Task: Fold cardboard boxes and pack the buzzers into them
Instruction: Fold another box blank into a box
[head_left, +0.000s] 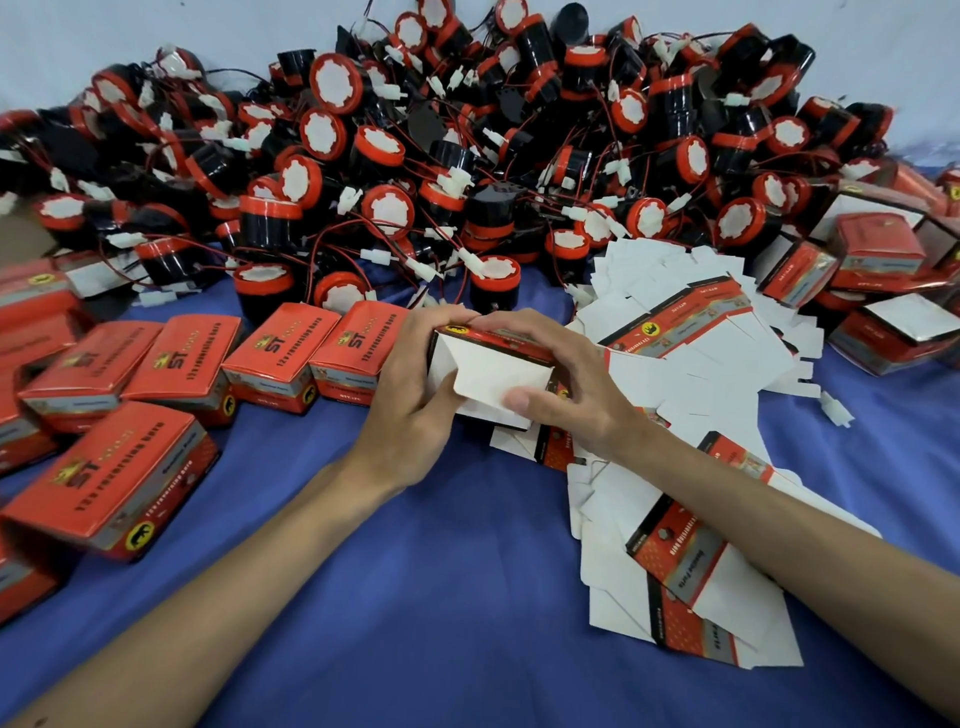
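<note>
I hold a small red cardboard box (493, 374) in both hands above the blue cloth, its white end flaps turned toward me. My left hand (415, 400) grips its left side, fingers curled over the top. My right hand (561, 384) wraps the right side, and its thumb presses on the white flap. Whether a buzzer is inside is hidden. A big heap of black and red buzzers (467, 156) with red wires and white plugs fills the back of the table.
Closed red boxes (176, 364) lie in rows at the left. Flat unfolded box blanks (691, 332) are scattered at the right, some under my right forearm. More boxes (878, 291) are piled at far right. Blue cloth (415, 597) covers the table.
</note>
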